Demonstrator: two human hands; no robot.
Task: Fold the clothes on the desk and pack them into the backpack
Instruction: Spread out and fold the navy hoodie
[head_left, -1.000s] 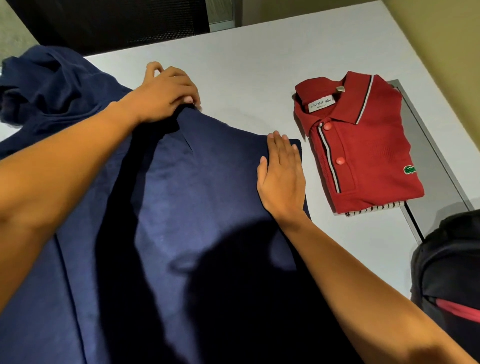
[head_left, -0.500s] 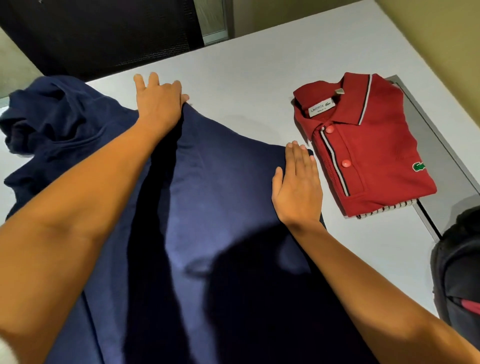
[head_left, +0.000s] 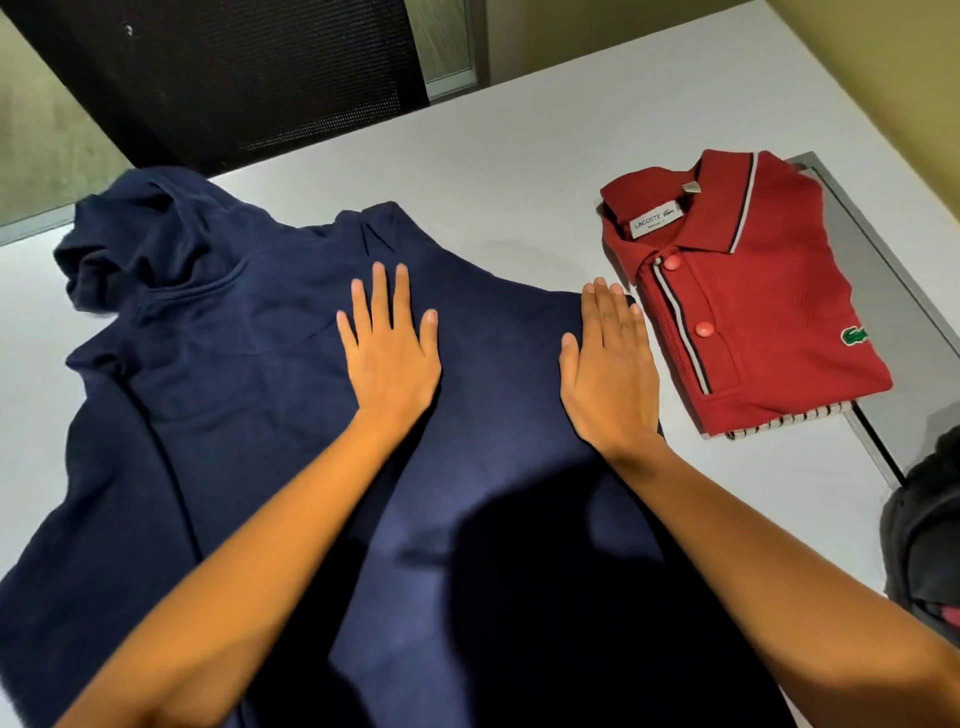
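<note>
Navy cotton covers most of the white desk (head_left: 493, 171) in front of me. The navy garment (head_left: 234, 364) lies spread flat, its collar end bunched at the far left. My left hand (head_left: 389, 358) rests palm-down on its middle, fingers straight and spread. My right hand (head_left: 608, 374) lies flat along the garment's right edge, fingers straight and together, gripping nothing. Just beside that edge sits the red polo shirt (head_left: 753, 301), folded, collar away from me, partly over a grey panel (head_left: 883, 291) set in the desk. The dark backpack (head_left: 924, 535) shows at the right edge of view — near the polo, not touching it. A black mesh chair (head_left: 234, 78) stands beyond the desk.
</note>
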